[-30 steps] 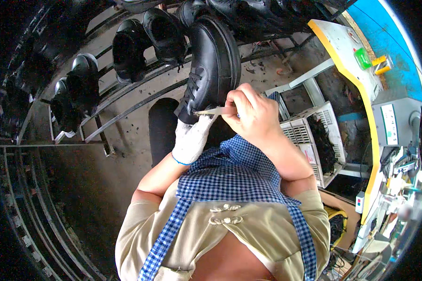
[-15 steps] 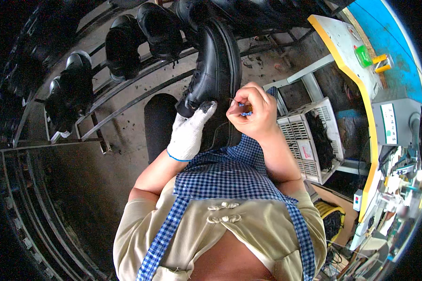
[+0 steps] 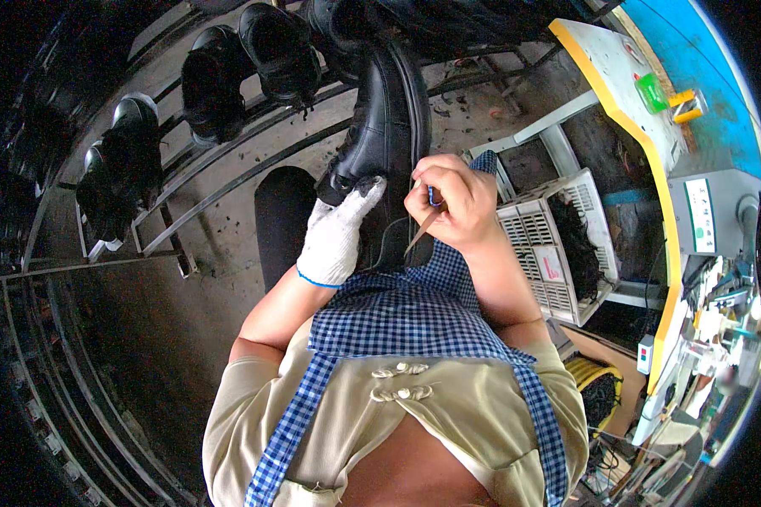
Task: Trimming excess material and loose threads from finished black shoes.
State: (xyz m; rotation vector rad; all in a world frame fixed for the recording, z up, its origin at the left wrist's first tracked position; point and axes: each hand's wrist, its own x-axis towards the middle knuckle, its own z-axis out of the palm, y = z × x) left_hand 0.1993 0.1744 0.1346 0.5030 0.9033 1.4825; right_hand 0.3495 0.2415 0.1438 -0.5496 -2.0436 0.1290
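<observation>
A black leather boot (image 3: 391, 118) lies lengthwise before my lap, its thick sole edge turned to the right. My left hand (image 3: 334, 232), in a white knitted glove with a dark smudged thumb, is closed on the boot near its lacing. Close by the boot's right side, my bare right hand (image 3: 455, 203) is closed round a slim pointed blade (image 3: 421, 234) with blue at its grip. The blade slants down and left, its tip over the dark boot; whether it touches is unclear. A thin curved line, perhaps thread, shows against the black leather between the hands.
Several black shoes hang on a metal rack (image 3: 220, 152) at the far left. On the right stand a white plastic crate (image 3: 537, 245) of dark scraps and a yellow-edged workbench (image 3: 655, 160) carrying a grey machine (image 3: 708, 211). A yellow basket (image 3: 596, 389) sits below the bench.
My right hand has turned, so the blade now points down toward me rather than lying across the fingers. My left hand keeps its hold on the boot. The view has shifted slightly.
</observation>
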